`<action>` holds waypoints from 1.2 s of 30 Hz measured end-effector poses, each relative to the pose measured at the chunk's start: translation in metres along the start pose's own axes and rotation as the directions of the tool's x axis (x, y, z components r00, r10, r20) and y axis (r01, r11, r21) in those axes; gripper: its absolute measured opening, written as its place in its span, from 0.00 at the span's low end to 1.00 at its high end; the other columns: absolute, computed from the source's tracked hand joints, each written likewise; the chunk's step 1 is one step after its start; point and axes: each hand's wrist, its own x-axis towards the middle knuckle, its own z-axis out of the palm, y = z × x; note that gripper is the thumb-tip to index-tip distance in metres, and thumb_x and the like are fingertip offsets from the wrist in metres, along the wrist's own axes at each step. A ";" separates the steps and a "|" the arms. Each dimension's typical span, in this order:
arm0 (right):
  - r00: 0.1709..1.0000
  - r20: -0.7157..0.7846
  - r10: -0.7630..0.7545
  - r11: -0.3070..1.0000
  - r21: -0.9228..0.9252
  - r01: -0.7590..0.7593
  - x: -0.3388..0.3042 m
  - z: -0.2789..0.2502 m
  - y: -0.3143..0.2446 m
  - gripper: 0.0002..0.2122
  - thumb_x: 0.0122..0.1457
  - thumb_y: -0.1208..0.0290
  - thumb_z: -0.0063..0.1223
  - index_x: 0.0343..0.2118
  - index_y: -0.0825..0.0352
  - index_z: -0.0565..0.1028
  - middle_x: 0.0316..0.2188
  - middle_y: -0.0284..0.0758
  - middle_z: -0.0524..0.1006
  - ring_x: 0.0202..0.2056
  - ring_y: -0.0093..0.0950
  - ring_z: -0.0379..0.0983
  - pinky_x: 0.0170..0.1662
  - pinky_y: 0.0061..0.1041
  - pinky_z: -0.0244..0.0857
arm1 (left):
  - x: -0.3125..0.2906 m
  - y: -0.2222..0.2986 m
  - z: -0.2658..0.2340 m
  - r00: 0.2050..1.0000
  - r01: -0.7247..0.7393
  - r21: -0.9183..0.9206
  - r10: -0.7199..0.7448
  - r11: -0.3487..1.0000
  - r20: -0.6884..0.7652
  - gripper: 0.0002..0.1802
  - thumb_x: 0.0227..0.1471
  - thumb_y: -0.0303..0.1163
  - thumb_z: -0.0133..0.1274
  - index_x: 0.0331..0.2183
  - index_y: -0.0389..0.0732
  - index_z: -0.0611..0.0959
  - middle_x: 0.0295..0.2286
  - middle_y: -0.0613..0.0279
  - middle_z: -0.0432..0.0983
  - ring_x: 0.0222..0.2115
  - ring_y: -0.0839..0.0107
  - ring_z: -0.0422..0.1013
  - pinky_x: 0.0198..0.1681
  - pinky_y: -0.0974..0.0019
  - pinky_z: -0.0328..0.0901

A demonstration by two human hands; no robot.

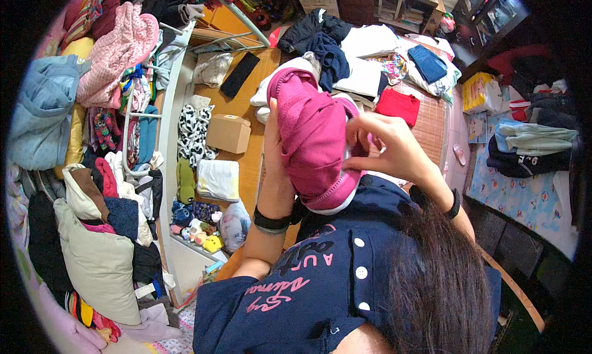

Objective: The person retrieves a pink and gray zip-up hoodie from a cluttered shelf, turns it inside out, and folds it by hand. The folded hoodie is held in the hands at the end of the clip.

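Note:
A magenta zip-up garment (pixel 311 141) with a pale lining is bunched into a rounded bundle in front of my chest. My left hand (pixel 273 138) holds it along its left side, with most of the fingers hidden behind the cloth. At the right edge, my right hand (pixel 385 146) has its fingers curled in, pinching the garment near the zipper. Thumb and forefinger are close together there. White cloth (pixel 262 95) shows behind the bundle's upper left.
Folded clothes, among them a red piece (pixel 398 106) and blue jeans (pixel 427 63), lie on a mat ahead. A cardboard box (pixel 228 133) and a black-and-white patterned cloth (pixel 194 132) are at the left. Clothes heap on a rack (pixel 129 126); more lie on a patterned surface (pixel 505 191) at right.

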 end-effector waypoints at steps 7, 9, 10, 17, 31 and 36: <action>0.978 -0.062 0.197 0.977 0.099 -0.190 0.013 0.010 -0.007 0.25 0.47 0.64 0.75 0.44 0.72 0.75 0.30 0.36 0.76 0.31 0.24 0.71 0.37 0.25 0.68 | -0.010 -0.005 0.012 0.947 -0.314 0.264 0.278 0.912 0.163 0.29 0.60 0.41 0.62 0.56 0.36 0.73 0.45 0.62 0.77 0.45 0.72 0.74 0.52 0.66 0.68; 0.977 -0.119 0.175 0.983 0.070 -0.168 0.015 0.007 -0.006 0.22 0.48 0.69 0.73 0.44 0.73 0.76 0.30 0.36 0.77 0.31 0.22 0.72 0.38 0.24 0.69 | -0.009 -0.006 0.012 0.939 -0.344 0.328 0.317 0.880 0.136 0.29 0.59 0.39 0.63 0.55 0.35 0.73 0.46 0.61 0.76 0.45 0.74 0.73 0.53 0.67 0.66; 0.971 -0.155 0.182 0.982 0.072 -0.172 0.014 0.004 -0.006 0.16 0.52 0.75 0.68 0.43 0.73 0.77 0.30 0.36 0.79 0.32 0.22 0.74 0.40 0.24 0.70 | -0.008 -0.006 0.011 0.929 -0.369 0.335 0.342 0.867 0.139 0.29 0.59 0.38 0.64 0.55 0.35 0.73 0.46 0.61 0.76 0.46 0.74 0.73 0.53 0.67 0.66; 0.882 -0.169 0.440 0.744 0.618 -0.253 0.008 -0.008 0.029 0.11 0.70 0.74 0.48 0.52 0.71 0.74 0.42 0.30 0.80 0.41 0.18 0.76 0.45 0.19 0.72 | -0.014 0.007 0.002 0.900 -0.410 0.497 0.427 0.765 0.086 0.29 0.54 0.28 0.65 0.55 0.35 0.72 0.47 0.58 0.76 0.47 0.70 0.73 0.55 0.64 0.66; 0.920 -0.164 0.355 0.932 -0.016 -0.363 0.015 0.005 0.007 0.43 0.45 0.58 0.77 0.60 0.67 0.60 0.51 0.45 0.71 0.53 0.37 0.72 0.55 0.33 0.68 | -0.025 -0.001 0.009 0.921 -0.388 0.477 0.355 0.789 0.162 0.28 0.56 0.30 0.64 0.54 0.33 0.72 0.45 0.59 0.76 0.46 0.71 0.73 0.54 0.65 0.66; 0.916 0.007 0.402 0.915 -0.047 -0.401 0.001 -0.005 0.034 0.29 0.44 0.71 0.74 0.50 0.65 0.72 0.35 0.41 0.80 0.38 0.33 0.80 0.42 0.30 0.74 | -0.018 0.009 -0.010 0.886 -0.414 0.484 0.464 0.771 0.018 0.28 0.53 0.26 0.63 0.55 0.36 0.73 0.47 0.57 0.77 0.47 0.66 0.74 0.57 0.61 0.66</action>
